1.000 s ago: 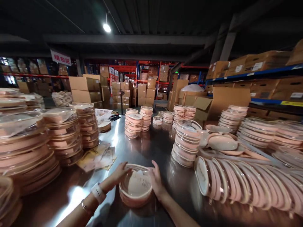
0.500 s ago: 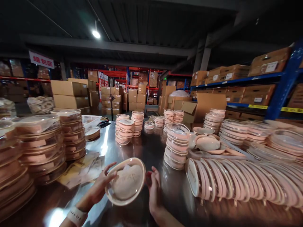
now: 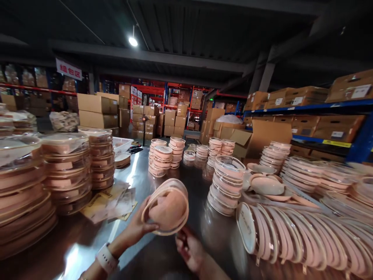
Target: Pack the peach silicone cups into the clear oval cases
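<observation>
My left hand grips a round pink zip pouch by its left side, thumb across the front and the other fingers behind. The pouch is tilted up above the table, with its pale rim and pink inside facing me. At its lower right edge, my right hand has its fingers curled into a pinch. Whatever lies between those fingertips is too small and blurred to make out. A stack of similar clear-topped pouches stands right of the held one. Left of my hands lie yellow and clear packets.
Tall stacks of pouches line the left side. A long row of pouches on edge fills the right front. Smaller stacks and a white basket stand farther back on the shiny metal table. Cartons lie beyond.
The pouch has turned and risen slightly in my left hand. My right hand has gone from open beside it to curled at its lower edge. The whole view has shifted sideways.
</observation>
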{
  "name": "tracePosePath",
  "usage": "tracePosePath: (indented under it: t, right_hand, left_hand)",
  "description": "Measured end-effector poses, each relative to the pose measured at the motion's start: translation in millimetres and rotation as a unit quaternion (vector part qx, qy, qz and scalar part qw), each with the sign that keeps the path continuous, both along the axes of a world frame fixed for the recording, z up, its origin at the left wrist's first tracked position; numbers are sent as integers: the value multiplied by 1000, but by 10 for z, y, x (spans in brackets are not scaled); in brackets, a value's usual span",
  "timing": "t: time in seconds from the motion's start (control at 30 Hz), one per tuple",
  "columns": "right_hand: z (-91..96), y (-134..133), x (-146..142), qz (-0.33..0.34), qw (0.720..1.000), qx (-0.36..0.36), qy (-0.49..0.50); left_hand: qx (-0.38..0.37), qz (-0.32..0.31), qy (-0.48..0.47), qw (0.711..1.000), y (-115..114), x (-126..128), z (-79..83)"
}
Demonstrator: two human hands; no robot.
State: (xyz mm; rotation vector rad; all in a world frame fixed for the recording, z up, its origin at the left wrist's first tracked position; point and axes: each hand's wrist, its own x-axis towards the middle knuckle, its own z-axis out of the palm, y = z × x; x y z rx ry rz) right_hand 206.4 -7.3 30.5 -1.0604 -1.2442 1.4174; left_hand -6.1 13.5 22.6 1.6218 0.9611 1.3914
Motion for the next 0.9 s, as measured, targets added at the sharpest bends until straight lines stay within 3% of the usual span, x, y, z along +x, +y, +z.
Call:
tracePosePath:
  t: [0.07, 0.17, 0.23, 0.33, 0.4, 0.43, 0.5, 0.57, 0.67, 0.73, 0.77, 0.83, 0.9]
  right_hand:
    - [134, 82, 142, -57, 996, 55, -39]
    - [213, 100, 269, -100, 983, 123, -97]
    - [134, 38, 252, -123, 948, 208, -205]
    - [-92, -75, 134, -105, 867, 303, -382]
    - [-189, -117, 73, -71, 844, 320, -424]
    - [-198, -127, 63, -56, 840, 331, -427]
    - [-138, -132, 86, -17, 849, 344, -401]
    - [-16, -117, 150, 1, 888, 324, -326]
    - [159, -30, 262, -110, 950, 248, -155]
    - [214, 61, 307, -206, 954, 205, -71]
    - [218, 103, 314, -215, 959, 178, -44]
    - [195, 154, 299, -160, 982, 104, -8]
    - [158, 149, 257, -75, 997, 25, 13]
  left_hand:
    - [61, 71, 159, 983, 47, -121, -34]
    - [145, 168, 328, 918, 30, -154, -63]
    - [220, 223, 407, 858, -47, -30, -101]
    - [356, 269, 501, 741, -217, 255, -181]
    - [404, 268, 514, 708, -313, 385, -209]
    - [407, 269, 513, 706, -345, 411, -207]
    - [387, 277, 500, 724, -368, 391, -175]
    - [350, 276, 472, 761, -345, 314, -133]
    - [285, 255, 378, 843, -265, 202, -93]
    - [223, 235, 262, 909, -208, 158, -73]
    - [184, 226, 197, 936, -184, 144, -56]
    - [101, 214, 77, 968, -145, 126, -4]
    - [21, 204, -12, 979, -116, 115, 65]
